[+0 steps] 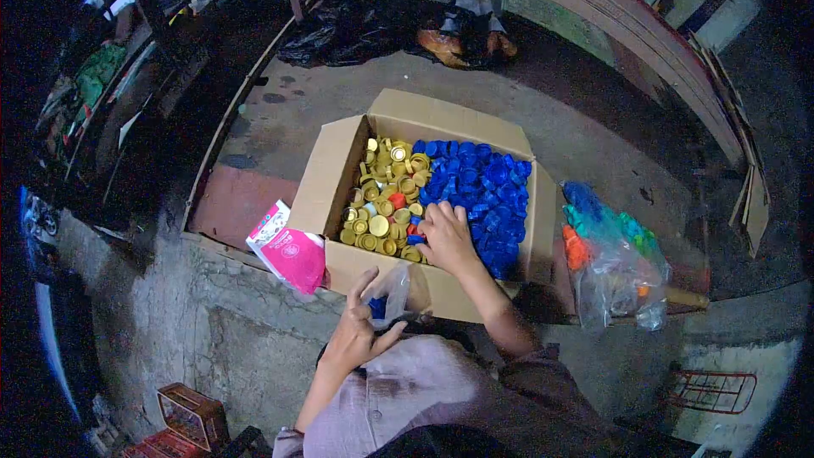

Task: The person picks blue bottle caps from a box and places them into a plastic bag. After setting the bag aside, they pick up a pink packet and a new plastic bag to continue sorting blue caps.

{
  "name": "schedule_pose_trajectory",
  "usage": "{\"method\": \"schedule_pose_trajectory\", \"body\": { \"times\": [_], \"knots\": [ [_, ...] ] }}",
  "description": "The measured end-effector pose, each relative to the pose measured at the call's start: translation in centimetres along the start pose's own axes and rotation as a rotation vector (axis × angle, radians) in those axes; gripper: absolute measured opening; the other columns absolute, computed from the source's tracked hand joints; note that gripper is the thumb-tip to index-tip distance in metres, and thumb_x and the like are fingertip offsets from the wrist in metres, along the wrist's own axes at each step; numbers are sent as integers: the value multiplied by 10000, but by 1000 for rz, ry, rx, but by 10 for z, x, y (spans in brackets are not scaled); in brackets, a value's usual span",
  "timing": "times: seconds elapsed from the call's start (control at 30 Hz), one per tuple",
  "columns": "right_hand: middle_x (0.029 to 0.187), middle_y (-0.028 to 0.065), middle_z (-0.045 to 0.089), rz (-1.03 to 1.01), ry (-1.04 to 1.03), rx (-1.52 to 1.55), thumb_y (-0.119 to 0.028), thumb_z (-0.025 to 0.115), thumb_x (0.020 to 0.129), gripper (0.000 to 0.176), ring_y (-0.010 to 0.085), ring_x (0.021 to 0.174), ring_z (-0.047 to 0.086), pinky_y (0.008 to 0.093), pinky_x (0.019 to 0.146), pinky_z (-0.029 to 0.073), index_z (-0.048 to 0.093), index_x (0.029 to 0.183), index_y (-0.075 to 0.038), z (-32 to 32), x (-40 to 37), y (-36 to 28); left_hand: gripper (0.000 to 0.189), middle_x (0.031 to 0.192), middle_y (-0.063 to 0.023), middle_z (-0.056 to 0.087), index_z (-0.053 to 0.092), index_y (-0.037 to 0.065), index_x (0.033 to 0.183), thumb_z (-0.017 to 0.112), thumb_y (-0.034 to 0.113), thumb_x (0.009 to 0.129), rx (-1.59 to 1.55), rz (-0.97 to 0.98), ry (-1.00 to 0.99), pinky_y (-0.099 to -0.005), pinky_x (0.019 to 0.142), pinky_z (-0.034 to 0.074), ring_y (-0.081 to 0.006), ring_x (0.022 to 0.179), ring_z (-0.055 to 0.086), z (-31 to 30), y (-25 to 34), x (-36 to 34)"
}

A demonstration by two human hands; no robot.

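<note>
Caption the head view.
Right hand in a cardboard box of yellow caps and blue bottle caps; left hand holds a clear bag.

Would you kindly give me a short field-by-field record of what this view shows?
setting: cardboard box on a concrete ledge
box contents: yellow caps on the left, blue caps on the right, a red cap between them
right hand: inside the box, on the caps where the colours meet
left hand: holds a small clear bag in front of the box
left of box: pink packet
right of box: clear bag of mixed coloured caps
</note>
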State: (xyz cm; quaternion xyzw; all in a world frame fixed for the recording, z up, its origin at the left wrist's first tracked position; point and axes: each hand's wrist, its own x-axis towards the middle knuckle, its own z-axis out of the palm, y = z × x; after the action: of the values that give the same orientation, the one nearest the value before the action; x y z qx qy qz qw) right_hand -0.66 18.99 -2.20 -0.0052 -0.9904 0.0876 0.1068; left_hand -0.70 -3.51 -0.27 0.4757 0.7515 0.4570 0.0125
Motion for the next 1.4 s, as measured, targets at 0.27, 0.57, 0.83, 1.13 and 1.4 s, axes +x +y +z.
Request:
{"method": "schedule_pose_trajectory", "body": {
  "times": [0.27,0.57,0.83,1.13,1.4],
  "knots": [
    [875,43,508,343,70,854,-152,645,728,104,175,835,471,275,701,355,636,755,-52,-1,-15,10,496,1220,-302,286,398,-83,940,695,222,686,70,6,-53,-405,876,413,-407,1135,366,-6,2,9],
    [859,28,481,304,-60,1302,-103,592,781,106,108,836,450,235,749,344,581,775,3,-53,-23,-12,457,1183,-304,341,475,-103,922,702,204,671,-53,-129,-52,-394,895,395,-397,1153,351,-4,5,18],
    [785,56,526,171,175,769,-169,676,695,162,183,775,515,296,685,380,593,719,-31,-61,-28,-28,403,1123,-316,394,510,-98,829,708,208,658,-6,-116,-67,-397,891,401,-410,1148,350,-7,8,24],
    [821,36,511,544,351,-164,-244,677,645,138,226,858,467,384,743,322,633,715,-134,-79,-28,63,420,1147,-320,366,480,-97,845,708,209,669,-12,-90,-17,-397,883,406,-413,1138,363,-6,-1,15],
    [893,38,526,468,349,-304,-228,626,704,222,235,897,454,383,762,324,636,907,-139,-61,-2,108,465,1181,-320,332,388,-73,875,713,190,671,-43,-104,11,-413,886,398,-433,1139,357,-8,0,15]
  ]
}}
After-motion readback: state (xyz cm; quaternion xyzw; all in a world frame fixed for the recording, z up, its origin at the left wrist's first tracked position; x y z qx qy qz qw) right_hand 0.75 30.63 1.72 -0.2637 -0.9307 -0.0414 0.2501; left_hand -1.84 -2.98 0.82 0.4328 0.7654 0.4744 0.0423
